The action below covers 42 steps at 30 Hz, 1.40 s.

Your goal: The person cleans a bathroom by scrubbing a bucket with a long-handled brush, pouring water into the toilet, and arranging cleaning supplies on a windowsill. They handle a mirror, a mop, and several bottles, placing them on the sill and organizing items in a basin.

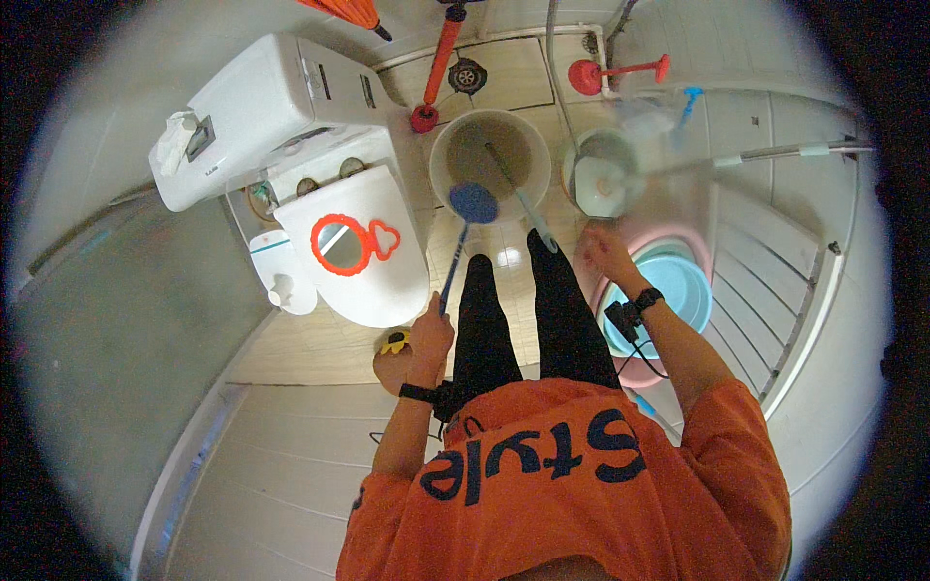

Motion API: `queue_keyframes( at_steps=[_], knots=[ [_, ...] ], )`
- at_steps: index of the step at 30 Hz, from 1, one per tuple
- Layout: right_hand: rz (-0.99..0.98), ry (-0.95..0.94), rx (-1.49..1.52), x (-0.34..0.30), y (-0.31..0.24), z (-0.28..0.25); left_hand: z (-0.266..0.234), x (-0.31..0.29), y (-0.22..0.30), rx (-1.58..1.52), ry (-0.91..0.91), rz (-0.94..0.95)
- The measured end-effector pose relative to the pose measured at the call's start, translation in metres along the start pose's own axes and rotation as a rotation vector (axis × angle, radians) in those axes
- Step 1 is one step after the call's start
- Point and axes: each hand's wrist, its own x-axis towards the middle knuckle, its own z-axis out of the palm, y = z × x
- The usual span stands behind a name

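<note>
My left hand point(433, 339) is closed around the thin handle of a blue round-headed tool point(473, 202), which looks like a fly swatter. Its head hangs over the near rim of a white bucket point(442, 189). Inside that bucket leans a long pale stick-like tool point(524, 201), its upper end over my right knee. To the right, my right hand point(606, 252) has curled fingers beside a pale round container point(602, 186). Whether the hand grips that container is unclear, as the area is blurred.
A toilet point(378, 281) with a red-framed mirror point(339, 244) on its lid stands left. Pink point(699, 247) and blue basins point(693, 290) are stacked right, by a slatted white panel point(775, 281). A red plunger point(586, 76) and a floor drain point(467, 76) lie ahead.
</note>
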Motion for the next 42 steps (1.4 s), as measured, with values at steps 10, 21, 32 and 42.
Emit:
queue_keyframes(
  at_steps=[10, 21, 32, 42],
  knots=[
    [0.011, -0.038, 0.153, -0.028, -0.007, 0.0, 0.011, -0.011, -0.034, -0.199, 0.096, -0.031],
    [-0.219, -0.094, -0.037, -0.04, -0.111, -0.004, -0.046, -0.073, -0.023, -0.351, 0.313, 0.009],
    [-0.528, -0.187, -0.414, -0.07, -0.162, 0.043, -0.058, -0.086, -0.04, 0.248, 0.576, 0.053],
    [-0.474, -0.486, -0.16, -0.114, -0.205, 0.049, -0.113, -0.097, -0.01, -0.196, 0.688, 0.336]
  ],
)
